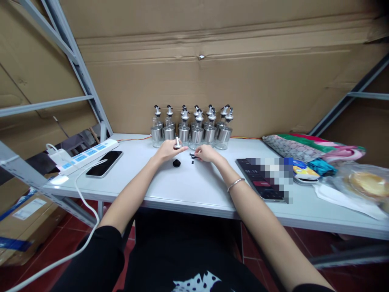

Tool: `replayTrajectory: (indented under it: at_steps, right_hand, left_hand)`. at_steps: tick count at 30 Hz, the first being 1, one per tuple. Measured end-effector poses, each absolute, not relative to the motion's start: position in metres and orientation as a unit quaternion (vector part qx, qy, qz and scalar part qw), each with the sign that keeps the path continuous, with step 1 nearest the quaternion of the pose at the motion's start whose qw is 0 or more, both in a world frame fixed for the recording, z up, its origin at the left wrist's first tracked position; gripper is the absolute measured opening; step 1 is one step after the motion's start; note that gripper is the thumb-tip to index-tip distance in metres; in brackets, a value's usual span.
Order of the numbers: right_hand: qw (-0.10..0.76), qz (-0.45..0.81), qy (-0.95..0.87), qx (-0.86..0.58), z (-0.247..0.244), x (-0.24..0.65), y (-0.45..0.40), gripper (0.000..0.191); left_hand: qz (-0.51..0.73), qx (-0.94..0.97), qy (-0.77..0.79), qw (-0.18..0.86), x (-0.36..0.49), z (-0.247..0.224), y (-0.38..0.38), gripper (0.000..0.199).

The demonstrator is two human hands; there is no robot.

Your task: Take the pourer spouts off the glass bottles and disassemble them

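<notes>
My left hand [165, 151] is closed around a silver-white bottle pourer [177, 142], its narrow spout standing upright above the fingers. Just over the table, my right hand [207, 153] pinches at small black parts [193, 155]; the fingertips touch or hold one, too small to name. A tiny black piece [192, 162] lies on the table close by. Below my left hand rests a round black stopper [176, 163]. Behind both hands stand several glass bottles with steel sleeves [197, 134], most topped with similar pourers; two at the front left have bare necks.
At left lie a white power strip [88, 156] and a phone [105, 164] with a white cable. A tablet-like device [258, 178] lies right of my right forearm. Farther right are folded fabric [291, 148], packets and bagged food [367, 182]. Cardboard [231, 81] backs the white table [194, 190].
</notes>
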State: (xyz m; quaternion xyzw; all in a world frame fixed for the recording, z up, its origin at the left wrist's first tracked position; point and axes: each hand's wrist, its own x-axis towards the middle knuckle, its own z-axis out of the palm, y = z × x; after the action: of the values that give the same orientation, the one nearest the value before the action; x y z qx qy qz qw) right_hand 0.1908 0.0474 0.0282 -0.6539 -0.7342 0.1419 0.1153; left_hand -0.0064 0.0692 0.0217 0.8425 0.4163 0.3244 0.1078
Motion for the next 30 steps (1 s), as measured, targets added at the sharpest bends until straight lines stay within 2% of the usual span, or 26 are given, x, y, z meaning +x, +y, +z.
replayTrajectory:
  at_steps: [4,10,17,22,30]
  right_hand:
    - [0.127,0.074,-0.726,-0.672,0.024,0.198,0.052,0.025]
    - [0.079,0.092,-0.774,-0.622,0.019,0.201,0.057,0.039]
    - [0.055,0.092,-0.755,-0.647,0.024,0.212,0.058,0.036]
    - [0.032,0.117,-0.78,-0.615,0.033,0.212,0.052,0.038]
    - [0.044,0.147,-0.8,-0.58,0.037,0.205,0.046,0.034]
  left_hand:
    - [0.327,0.839,0.421,0.11,-0.008,0.021,0.071,0.047]
    - [0.328,0.84,0.42,0.099,-0.008,0.022,0.072,0.044]
    - [0.328,0.838,0.425,0.097,-0.009,0.023,0.072,0.045]
    - [0.328,0.841,0.418,0.098,-0.009,0.022,0.071,0.045]
    - [0.332,0.844,0.409,0.102,-0.008,0.023,0.071,0.043]
